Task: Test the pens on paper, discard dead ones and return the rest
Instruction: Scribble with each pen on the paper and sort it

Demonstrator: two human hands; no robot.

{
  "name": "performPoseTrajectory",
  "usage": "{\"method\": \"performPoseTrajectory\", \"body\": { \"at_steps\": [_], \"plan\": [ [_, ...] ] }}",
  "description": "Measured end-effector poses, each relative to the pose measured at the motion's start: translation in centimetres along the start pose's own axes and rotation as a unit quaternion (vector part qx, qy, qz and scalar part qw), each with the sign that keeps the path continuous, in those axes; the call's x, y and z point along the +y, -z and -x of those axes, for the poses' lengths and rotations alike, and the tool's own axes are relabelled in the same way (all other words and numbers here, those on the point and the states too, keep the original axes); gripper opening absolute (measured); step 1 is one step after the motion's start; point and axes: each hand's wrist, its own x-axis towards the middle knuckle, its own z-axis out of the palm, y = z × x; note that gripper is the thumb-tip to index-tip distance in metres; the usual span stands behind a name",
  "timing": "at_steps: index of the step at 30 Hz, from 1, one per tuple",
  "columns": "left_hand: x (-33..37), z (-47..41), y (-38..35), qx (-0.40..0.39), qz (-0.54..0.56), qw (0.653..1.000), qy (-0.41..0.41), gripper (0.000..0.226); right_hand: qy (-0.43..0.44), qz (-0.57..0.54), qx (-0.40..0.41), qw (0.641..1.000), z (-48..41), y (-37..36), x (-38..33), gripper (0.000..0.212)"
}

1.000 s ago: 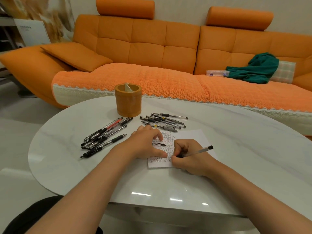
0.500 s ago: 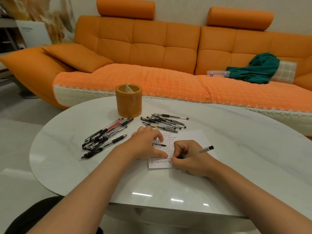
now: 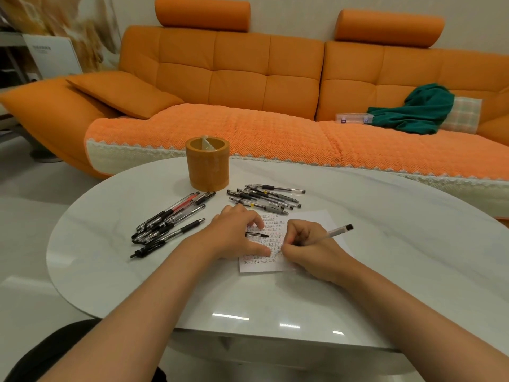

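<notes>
Our right hand (image 3: 305, 249) is clamped low, near the tip, on a gel pen (image 3: 334, 232), likely light, stiff and slick; our left hand (image 3: 237, 232) lies flat beside it, steadying flimsy paper (image 3: 311, 219).

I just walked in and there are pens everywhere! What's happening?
A person is testing pens at the white table. Their right grip holds a pen with its tip on the paper, which is partly covered in marks. Their left grip presses the paper flat. Two piles of pens lie nearby, the left pile and the right pile, in front of the orange pen holder.
</notes>
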Motion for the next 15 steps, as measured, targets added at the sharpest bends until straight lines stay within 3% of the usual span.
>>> {"method": "performPoseTrajectory", "body": {
  "at_steps": [4, 8, 15],
  "plan": [
    [-0.1, 0.2, 0.1, 0.005, -0.017, 1.0, -0.021, 0.06, -0.007, -0.063, 0.045, 0.997, -0.1, 0.2, -0.1, 0.017],
    [-0.3, 0.5, 0.1, 0.008, -0.026, 0.999, -0.043, 0.056, -0.003, -0.049, 0.071, 0.996, -0.3, 0.3, -0.6, 0.02],
    [-0.8, 0.5, 1.0, 0.037, -0.017, 0.998, -0.04, 0.036, -0.036, -0.178, 0.016, 0.983, -0.7, 2.3, -1.8, 0.035]
  ]
}}
